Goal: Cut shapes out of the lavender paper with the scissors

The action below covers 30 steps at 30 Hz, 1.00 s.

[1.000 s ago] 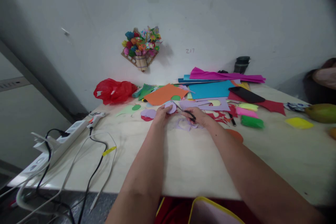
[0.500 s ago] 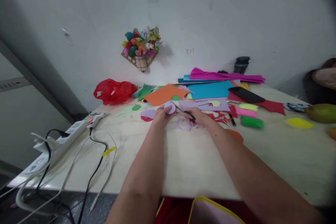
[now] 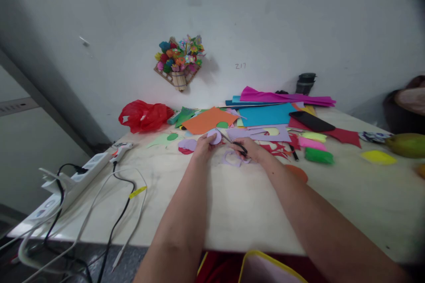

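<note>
My left hand [image 3: 203, 147] pinches a small round piece of lilac paper [image 3: 215, 136] above the table. My right hand [image 3: 251, 149] grips black-handled scissors [image 3: 234, 142], whose blades point up-left into the lilac piece. A curled lilac paper offcut [image 3: 231, 158] lies on the table just under the two hands. More lilac and red cut shapes [image 3: 187, 145] lie left of my left hand.
Sheets of orange [image 3: 208, 120], blue [image 3: 265, 113], magenta [image 3: 285, 96] and lilac paper pile up at the back, with a black phone [image 3: 311, 120] on them. A red plastic bag [image 3: 144, 115], a power strip with cables [image 3: 71, 182] and a paper-flower basket [image 3: 179, 59] on the wall stand left. A mango [image 3: 407, 145] lies far right.
</note>
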Tool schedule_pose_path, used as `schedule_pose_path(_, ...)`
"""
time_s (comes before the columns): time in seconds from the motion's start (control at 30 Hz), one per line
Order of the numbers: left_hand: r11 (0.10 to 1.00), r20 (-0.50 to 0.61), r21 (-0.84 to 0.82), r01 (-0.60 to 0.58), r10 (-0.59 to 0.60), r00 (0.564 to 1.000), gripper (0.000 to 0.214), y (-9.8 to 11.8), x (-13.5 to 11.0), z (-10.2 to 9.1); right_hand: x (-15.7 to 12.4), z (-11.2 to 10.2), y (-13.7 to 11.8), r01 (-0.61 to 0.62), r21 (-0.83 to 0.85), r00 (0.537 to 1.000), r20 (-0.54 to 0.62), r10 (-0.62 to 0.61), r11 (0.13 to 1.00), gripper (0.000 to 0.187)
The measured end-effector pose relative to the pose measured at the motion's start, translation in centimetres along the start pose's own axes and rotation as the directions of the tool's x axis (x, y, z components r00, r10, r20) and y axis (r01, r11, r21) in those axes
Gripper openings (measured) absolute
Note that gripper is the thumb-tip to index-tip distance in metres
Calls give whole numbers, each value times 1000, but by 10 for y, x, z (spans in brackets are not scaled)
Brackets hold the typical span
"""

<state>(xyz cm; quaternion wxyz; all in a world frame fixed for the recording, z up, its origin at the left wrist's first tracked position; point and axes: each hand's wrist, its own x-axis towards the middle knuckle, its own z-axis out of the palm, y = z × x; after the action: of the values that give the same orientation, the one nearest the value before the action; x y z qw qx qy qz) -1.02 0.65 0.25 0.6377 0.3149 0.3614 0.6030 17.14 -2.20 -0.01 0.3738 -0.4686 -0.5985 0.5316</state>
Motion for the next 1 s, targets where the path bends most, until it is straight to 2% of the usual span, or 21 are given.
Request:
schedule_pose_path(0.23, 999, 53, 40, 7, -9, 999, 10, -1, -2, 0, -3, 1, -3, -24, 13, 1000, -7, 24, 1000, 32)
schedule_pose_path(0.43, 1000, 75, 31, 6, -8, 997, 14, -3, -1, -1, -3, 1, -3, -25, 23, 1000, -15, 25, 999, 33)
schedule_pose_path(0.67, 999, 58, 53, -5, 2, 998, 12, -3, 2, -3, 3, -1, 2, 24, -5, 1000, -10, -24, 1000, 31)
schedule_pose_path(1.0, 999, 35, 52, 4, -6, 999, 11, -2, 3, -3, -3, 4, -9, -35, 27, 999, -33, 36, 999, 32)
